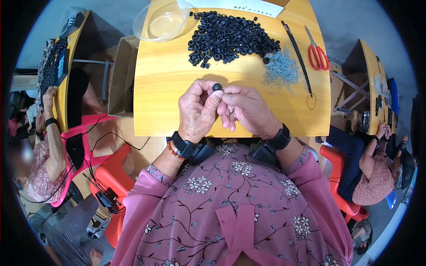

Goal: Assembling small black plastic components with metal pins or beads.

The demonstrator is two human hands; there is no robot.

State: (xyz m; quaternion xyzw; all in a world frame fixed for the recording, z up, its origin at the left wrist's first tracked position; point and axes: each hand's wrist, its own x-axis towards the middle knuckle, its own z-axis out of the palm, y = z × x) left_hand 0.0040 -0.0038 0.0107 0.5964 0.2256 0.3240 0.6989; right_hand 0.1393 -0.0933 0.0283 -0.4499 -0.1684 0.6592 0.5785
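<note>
Between the thumb and forefinger of my left hand (196,105) is a small round black rubber-looking cap (217,87), its domed side up. Close beside it, my right hand (248,107) has thumb and forefinger pressed together near my left thumb. Whatever those right fingertips grip, if anything, is too small to make out. Both hands hover over the near part of the yellow wood-grain table (159,97). Beyond them lies a heap of similar black caps (228,37). To its right spreads a pile of tiny clear bluish pieces (282,67).
A clear plastic bowl (141,27) and a white box (262,8) stand at the far side. On the right lie a thin black rod (296,48) and red-handled scissors (316,55). An open cardboard box (120,80) adjoins the table's left. Other people sit at tables on both sides.
</note>
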